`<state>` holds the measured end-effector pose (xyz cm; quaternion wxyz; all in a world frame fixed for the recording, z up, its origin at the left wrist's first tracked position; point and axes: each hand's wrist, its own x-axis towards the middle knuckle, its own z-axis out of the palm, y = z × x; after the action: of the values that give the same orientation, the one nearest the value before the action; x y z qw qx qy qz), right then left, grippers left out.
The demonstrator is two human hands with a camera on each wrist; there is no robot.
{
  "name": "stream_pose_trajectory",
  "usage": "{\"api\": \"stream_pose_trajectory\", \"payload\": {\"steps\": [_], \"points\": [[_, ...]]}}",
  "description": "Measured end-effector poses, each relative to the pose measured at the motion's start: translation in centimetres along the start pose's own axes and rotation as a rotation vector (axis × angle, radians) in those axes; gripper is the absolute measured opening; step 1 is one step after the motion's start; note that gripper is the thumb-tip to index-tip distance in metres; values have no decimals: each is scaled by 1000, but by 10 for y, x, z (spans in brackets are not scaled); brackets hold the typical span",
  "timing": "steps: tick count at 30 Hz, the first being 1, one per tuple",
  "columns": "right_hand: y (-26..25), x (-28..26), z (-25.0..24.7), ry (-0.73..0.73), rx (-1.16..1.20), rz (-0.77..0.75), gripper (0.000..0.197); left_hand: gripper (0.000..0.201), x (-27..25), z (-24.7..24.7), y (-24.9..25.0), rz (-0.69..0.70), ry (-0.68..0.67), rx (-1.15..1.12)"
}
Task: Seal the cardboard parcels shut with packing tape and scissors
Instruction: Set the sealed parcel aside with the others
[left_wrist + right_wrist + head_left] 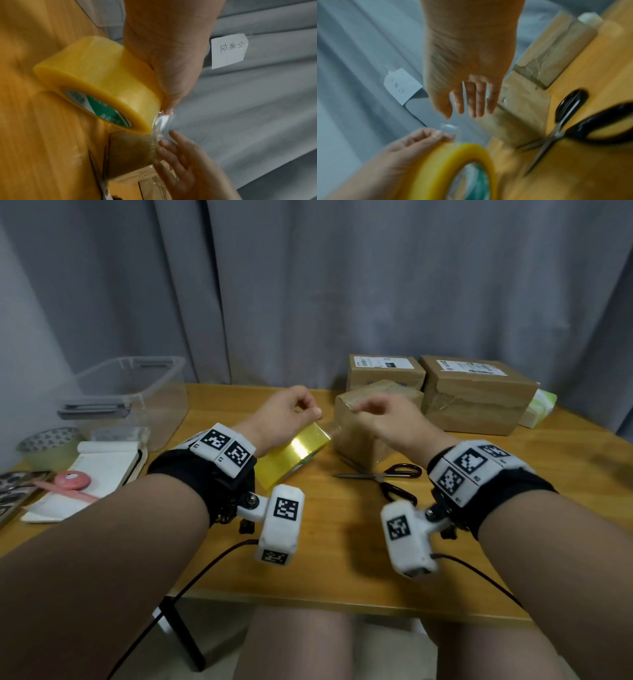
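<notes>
A yellow packing tape roll (294,453) (99,86) (453,169) stands on edge on the wooden table (342,559). My left hand (291,412) (169,67) (419,138) sits over the roll and pinches the loose clear tape end (163,119). Just to its right stands a small cardboard parcel (366,436) (130,152) (522,108) with tape on it. My right hand (380,414) (181,162) (471,101) hovers over the parcel's top left edge, fingers straight, holding nothing. Black-handled scissors (387,477) (565,128) lie in front of the parcel.
Two larger labelled boxes (383,371) (476,395) stand behind the parcel, with a green-white packet (537,409) at far right. At left are a clear plastic bin (137,392), another tape roll (48,446), a notebook (106,463) and a pink tape measure (72,479). A grey curtain hangs behind the table.
</notes>
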<state>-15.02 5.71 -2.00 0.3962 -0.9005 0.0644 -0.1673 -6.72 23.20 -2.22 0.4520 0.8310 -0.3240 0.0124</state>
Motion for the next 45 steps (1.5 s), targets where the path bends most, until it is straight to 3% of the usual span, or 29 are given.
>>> {"api": "stream_pose_trajectory", "payload": {"steps": [3,7,10,12,17,20,24,32,39,41,45], "points": [[-17,1,24,-122,221,41,32,6,-3,4,2,51,1,45],[-16,7,41,19,311,57,8,4,-4,4,4,12,-32,50],[-14,11,42,62,193,48,19,23,-7,8,-1,-60,-122,133],[-14,12,38,82,84,7,22,28,-10,12,-4,-45,-93,148],[-12,7,25,120,76,-64,12,14,-12,9,-6,58,-70,116],[-7,-1,18,81,208,-87,28,6,-12,8,-4,88,-94,89],[-3,-8,17,27,130,-180,19,4,-11,10,-4,119,-68,119],[0,-14,34,59,281,-118,11,4,-14,11,-8,156,-44,154],[4,-14,42,24,504,-17,18,2,-17,8,-9,150,-56,157],[5,-13,41,23,448,-12,18,2,-17,9,-9,147,-68,172],[0,-10,32,-21,86,-60,18,2,-16,11,-9,148,-89,197]]}}
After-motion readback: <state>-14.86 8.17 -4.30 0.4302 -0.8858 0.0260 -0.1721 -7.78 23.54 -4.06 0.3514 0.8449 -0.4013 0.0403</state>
